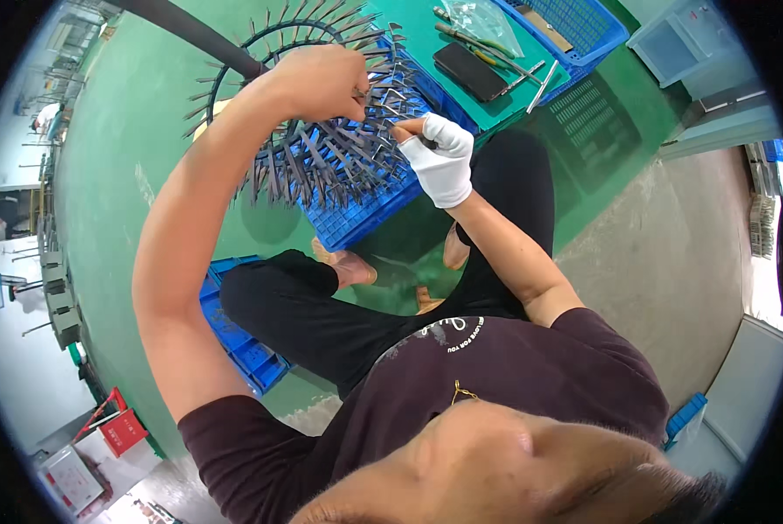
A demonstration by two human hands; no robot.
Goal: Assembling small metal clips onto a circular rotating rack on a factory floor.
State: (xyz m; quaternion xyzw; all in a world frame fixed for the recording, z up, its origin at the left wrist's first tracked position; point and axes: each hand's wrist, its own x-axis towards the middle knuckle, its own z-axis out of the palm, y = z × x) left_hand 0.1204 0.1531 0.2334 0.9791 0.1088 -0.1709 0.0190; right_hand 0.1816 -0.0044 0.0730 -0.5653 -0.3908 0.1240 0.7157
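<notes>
A round rack (322,162) bristles with many dark, flat metal prongs set on rings, and a thick dark pole (195,37) runs into it from the upper left. Over its top, my bare left hand (326,83) is closed, thumb and fingers pressed together among the prongs; what it pinches is too small to name. My right hand (442,159), in a white glove with thumb and forefinger tips bare, pinches at the rack's right side. Whatever lies between those fingertips cannot be made out. Below the rack stands a blue plastic crate (343,225).
To the right, a green-topped table (426,44) bears a black phone-like slab (470,72), pliers (474,39), metal rods and a clear plastic bag (487,22). A blue basket (597,44) adjoins it. Another blue crate (265,367) lies by my left leg.
</notes>
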